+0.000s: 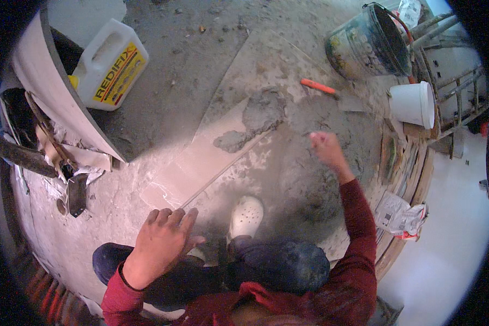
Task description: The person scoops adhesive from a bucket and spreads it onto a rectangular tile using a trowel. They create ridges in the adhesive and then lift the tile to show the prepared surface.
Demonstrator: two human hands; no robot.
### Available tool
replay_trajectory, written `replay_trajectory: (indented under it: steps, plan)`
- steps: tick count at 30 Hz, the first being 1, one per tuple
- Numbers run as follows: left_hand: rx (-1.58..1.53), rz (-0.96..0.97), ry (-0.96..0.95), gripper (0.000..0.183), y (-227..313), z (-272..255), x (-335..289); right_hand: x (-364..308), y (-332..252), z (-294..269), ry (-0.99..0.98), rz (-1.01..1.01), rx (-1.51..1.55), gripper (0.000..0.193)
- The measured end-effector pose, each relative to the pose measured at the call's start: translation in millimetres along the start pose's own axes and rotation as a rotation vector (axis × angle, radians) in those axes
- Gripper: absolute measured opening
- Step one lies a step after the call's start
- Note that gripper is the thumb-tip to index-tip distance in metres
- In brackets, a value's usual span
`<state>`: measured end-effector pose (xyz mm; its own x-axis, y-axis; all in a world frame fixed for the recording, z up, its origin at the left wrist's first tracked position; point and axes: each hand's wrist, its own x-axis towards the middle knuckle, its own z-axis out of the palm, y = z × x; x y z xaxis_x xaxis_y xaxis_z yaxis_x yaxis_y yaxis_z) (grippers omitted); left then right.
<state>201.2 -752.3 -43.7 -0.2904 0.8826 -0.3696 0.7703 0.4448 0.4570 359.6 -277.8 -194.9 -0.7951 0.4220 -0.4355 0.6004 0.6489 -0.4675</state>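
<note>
A long beige tile [186,163] with a finely ribbed upper face lies slantwise on the messy floor in front of me. Wet grey mortar [264,110] is heaped over its far end, with a smaller lump [231,141] beside the heap. My left hand [164,243] is over the tile's near corner, fingers stretched and thumb apart, holding nothing visible. To the right of the mortar, my right hand [327,149] is above the grey-smeared floor, its fingers curled closed; what they hold, if anything, is hidden. Beyond it lies a trowel with an orange handle [318,86].
A dirty bucket [358,46] and a white tub [410,104] stand at the far right, near a metal ladder-like frame [462,89]. A white jug [114,65] is at the far left beside a curved pale panel [54,81]. My shoe [246,216] is close to the tile.
</note>
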Motion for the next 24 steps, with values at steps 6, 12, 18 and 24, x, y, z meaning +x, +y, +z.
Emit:
replay_trajectory:
  steps: [6, 12, 18, 24]
  plan:
    - [-0.062, 0.088, -0.054, 0.059, 4.6, 4.1, 12.5, 5.5, -21.4, 58.3, 0.213, -0.019, -0.104, 0.039]
    - [-0.037, 0.024, -0.079, 0.056, 6.9, -2.1, 2.3, -6.8, -61.0, 14.7, 0.128, -0.007, -0.613, 0.037]
    - [-0.015, 0.017, -0.055, 0.056, 5.1, -4.2, -7.1, -6.2, -33.6, -1.4, -0.151, 0.108, -0.207, 0.035]
    - [-0.045, 0.019, -0.070, 0.055, 2.0, 0.8, -9.4, -45.6, -72.2, 40.5, 0.087, -0.013, -0.620, 0.034]
